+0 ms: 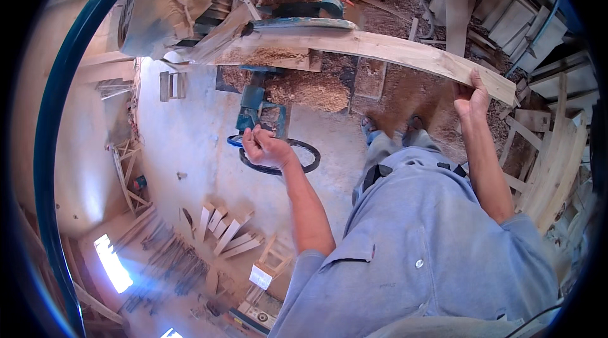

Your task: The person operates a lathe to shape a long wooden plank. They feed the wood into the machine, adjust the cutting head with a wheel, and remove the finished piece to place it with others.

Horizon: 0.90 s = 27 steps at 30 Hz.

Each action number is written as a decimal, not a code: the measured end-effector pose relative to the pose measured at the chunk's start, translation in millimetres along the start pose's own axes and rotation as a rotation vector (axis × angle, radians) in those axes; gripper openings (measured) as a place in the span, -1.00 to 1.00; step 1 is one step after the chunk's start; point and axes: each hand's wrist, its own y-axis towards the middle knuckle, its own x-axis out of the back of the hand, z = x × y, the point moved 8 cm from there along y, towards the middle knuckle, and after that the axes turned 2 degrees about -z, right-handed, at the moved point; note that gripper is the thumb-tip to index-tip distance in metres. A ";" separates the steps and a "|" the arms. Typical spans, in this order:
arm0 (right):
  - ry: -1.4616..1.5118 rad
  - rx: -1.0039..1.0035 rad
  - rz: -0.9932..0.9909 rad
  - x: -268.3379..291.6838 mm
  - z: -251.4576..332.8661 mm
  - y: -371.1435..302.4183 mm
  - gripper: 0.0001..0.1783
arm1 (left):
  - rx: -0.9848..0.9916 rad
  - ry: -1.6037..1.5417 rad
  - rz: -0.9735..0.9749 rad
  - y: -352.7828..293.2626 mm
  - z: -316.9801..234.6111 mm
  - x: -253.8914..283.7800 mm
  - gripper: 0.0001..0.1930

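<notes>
A long pale wooden board (405,50) runs from the machine at the upper left to the right side, its edges bent by the lens. My right hand (474,96) grips its right end, thumb on top and fingers curled beneath. My left hand (266,146) is closed, its fingers bent together over the near end of a teal machine part (251,107). What those fingers hold, if anything, is hidden. Just under that hand lies a black ring (310,165), perhaps a handwheel, with a bit of blue beside it. The board's left end disappears among wood pieces.
Sawdust (310,92) heaps below the board. A thick blue curved bar (47,129) crosses the left side close to the camera. Stacked planks (551,167) stand at the right; cut wood blocks (221,229) lie on the floor at lower left. My feet are below the board.
</notes>
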 end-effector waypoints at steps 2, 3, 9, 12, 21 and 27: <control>-0.034 -0.019 -0.045 -15.1 -10.6 -13.0 -0.65 | 0.001 -0.012 -0.002 0.3 -0.2 -0.1 -0.70; -0.053 0.011 -0.063 -15.6 -8.6 -12.4 -0.64 | 0.009 -0.003 -0.002 1.1 1.0 0.3 -0.68; -0.067 0.002 -0.053 -16.1 -9.5 -13.0 -0.64 | 0.072 -0.075 -0.070 0.7 3.5 2.0 -0.70; -0.047 0.017 -0.041 -21.4 -12.1 -23.5 -0.64 | 0.083 -0.111 -0.084 1.1 4.2 2.0 -0.69; -0.081 -0.055 0.002 -56.3 -70.5 -42.9 -0.61 | 0.054 -0.191 -0.121 19.0 7.3 2.0 -0.74; -0.093 -0.023 -0.020 -61.9 -66.5 -48.5 -0.58 | 0.267 -0.212 -0.211 152.2 7.1 -2.8 -0.86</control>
